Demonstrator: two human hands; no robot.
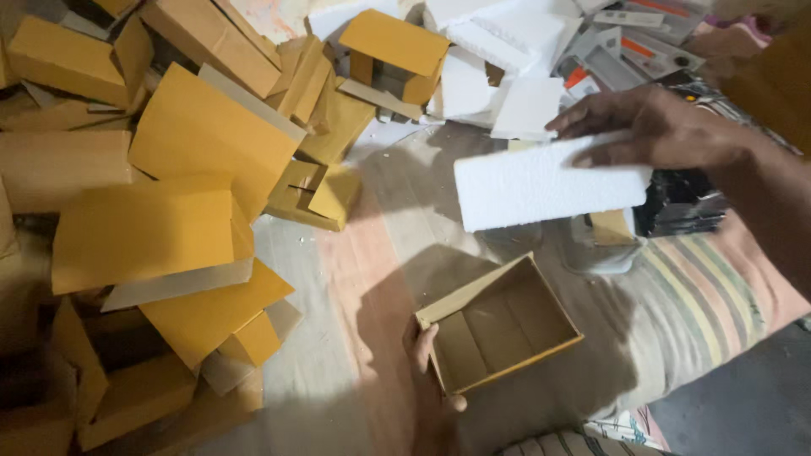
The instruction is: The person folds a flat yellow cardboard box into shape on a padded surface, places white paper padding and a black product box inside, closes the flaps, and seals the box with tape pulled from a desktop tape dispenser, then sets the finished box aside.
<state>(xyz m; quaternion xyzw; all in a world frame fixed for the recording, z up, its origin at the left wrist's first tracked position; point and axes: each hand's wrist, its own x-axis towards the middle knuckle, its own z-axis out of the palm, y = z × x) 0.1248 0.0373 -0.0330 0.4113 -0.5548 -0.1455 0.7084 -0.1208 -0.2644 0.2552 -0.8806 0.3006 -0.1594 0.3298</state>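
My right hand comes in from the right and grips a white foam block, held flat in the air. Below it, my left hand holds a small open cardboard box by its near left corner. The box is brown inside, yellow on its rim, and holds nothing. The foam block hovers above and slightly behind the box, apart from it.
A big heap of yellow cardboard boxes covers the left half. More white foam pieces lie at the top centre, with small printed packages beside them. A dark item sits under my right hand on a striped cloth.
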